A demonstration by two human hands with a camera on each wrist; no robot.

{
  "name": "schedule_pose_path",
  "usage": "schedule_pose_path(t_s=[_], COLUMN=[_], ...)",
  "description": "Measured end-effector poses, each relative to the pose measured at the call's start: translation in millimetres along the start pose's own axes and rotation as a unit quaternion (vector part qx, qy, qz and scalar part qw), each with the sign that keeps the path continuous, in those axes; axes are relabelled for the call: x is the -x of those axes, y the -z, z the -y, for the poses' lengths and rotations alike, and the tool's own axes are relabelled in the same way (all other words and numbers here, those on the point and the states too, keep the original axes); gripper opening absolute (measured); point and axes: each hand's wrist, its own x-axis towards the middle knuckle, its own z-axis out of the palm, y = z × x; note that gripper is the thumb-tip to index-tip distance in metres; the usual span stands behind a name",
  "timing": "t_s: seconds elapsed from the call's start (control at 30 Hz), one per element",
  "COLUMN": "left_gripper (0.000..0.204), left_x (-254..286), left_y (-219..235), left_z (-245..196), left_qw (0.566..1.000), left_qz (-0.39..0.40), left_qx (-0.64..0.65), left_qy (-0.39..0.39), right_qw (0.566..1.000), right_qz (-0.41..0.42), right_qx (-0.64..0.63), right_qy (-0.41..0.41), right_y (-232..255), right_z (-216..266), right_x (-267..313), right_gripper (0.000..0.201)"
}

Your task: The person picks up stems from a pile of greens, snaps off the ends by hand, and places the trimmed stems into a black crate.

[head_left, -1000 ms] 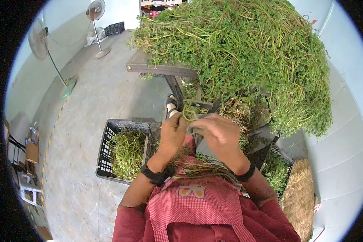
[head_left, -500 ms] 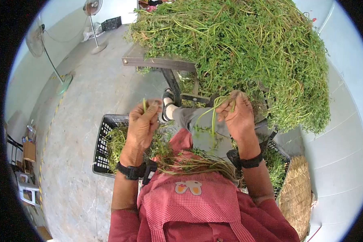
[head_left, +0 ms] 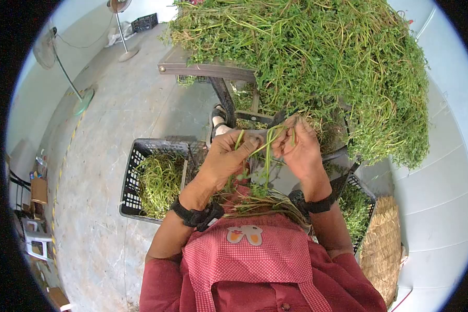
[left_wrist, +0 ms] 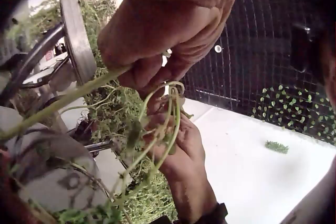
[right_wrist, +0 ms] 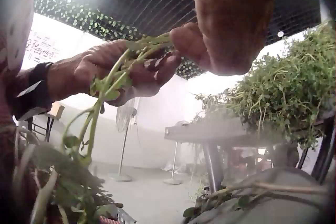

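Observation:
In front of the apron, my left hand (head_left: 224, 158) pinches a thin green stem between thumb and fingers. My right hand (head_left: 302, 148) holds several leafy green stems (head_left: 268, 158) by their upper ends. These stems hang between the two hands, and the left fingertips are right at one of them. From the left wrist view, a thicker stem (left_wrist: 63, 100) sticks out of the left hand, and bent stems (left_wrist: 170, 111) dangle close to the right hand. The right wrist view has leafy stems (right_wrist: 97, 113) drooping below the fingers. Across the lap lies a loose bunch of stems (head_left: 260, 205).
A large heap of leafy greens (head_left: 317, 62) covers the table (head_left: 208, 72) ahead. Left of the lap, a black crate (head_left: 127, 179) contains cut stems (head_left: 161, 184); another crate (head_left: 370, 200) with greens stands at the right, by a straw mat (head_left: 382, 239). Standing fans (head_left: 83, 101) are far left.
My hands were close together, then moved apart, each with a piece of stem. Now the left hand has come back right, up to the stems in my right hand.

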Motion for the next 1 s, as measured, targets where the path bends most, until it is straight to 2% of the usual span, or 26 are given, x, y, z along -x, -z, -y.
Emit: schedule_pose_path(t_s=[0.17, 0.27, 0.33, 0.37, 0.43, 0.53, 0.63, 0.7, 0.87, 0.97, 1.0], left_gripper=[0.015, 0.011, 0.009, 0.009, 0.007, 0.010, 0.017, 0.019, 0.016, 0.017, 0.016], left_x=[1.7, -1.0, -4.9, -4.3, -0.4, -0.7, -3.7, -2.9, -4.6, -10.7, -11.4], left_y=[-2.3, -2.4, -2.0, -0.4, -2.3, 3.3, 9.5, 10.1, 16.0, 20.5, 20.8], left_z=[1.0, 10.9, 18.0, 18.5, 5.7, 4.8, 7.0, 5.0, 4.4, 10.5, 11.0], left_qw=[0.999, 0.999, 0.994, 0.994, 0.998, 0.996, 0.995, 0.995, 0.993, 0.994, 0.990], left_qz=[0.040, 0.037, 0.048, 0.049, 0.038, 0.033, 0.063, 0.057, 0.065, 0.050, 0.044], left_qx=[0.014, -0.034, -0.061, -0.061, -0.056, -0.061, -0.055, -0.054, -0.030, -0.052, -0.131], left_qy=[0.017, -0.001, -0.074, -0.074, 0.002, 0.047, 0.054, 0.067, 0.090, 0.081, 0.035], right_qw=[0.998, 0.996, 0.996, 0.996, 0.995, 0.992, 0.990, 0.989, 0.974, 0.965, 0.960], right_qz=[-0.027, -0.019, -0.028, -0.038, -0.038, -0.047, -0.063, -0.032, -0.052, -0.055, -0.053], right_qx=[0.049, 0.090, 0.086, 0.082, 0.089, 0.115, 0.115, 0.128, 0.214, 0.251, 0.271], right_qy=[-0.005, -0.005, 0.002, 0.009, 0.012, -0.002, -0.042, -0.063, -0.043, -0.043, -0.047], right_y=[-2.0, 0.8, -1.5, -2.8, -3.1, -5.1, -12.3, -11.9, -11.8, -10.6, -13.2], right_z=[-3.9, -5.3, -5.6, -5.4, -4.3, -4.3, -5.7, -8.4, -7.5, -5.6, -4.6], right_x=[2.2, 2.1, 2.1, 2.3, 3.0, 3.6, 5.1, 4.9, 2.1, 1.8, 2.3], right_gripper=[0.025, 0.025, 0.024, 0.023, 0.023, 0.024, 0.026, 0.026, 0.027, 0.023, 0.021])
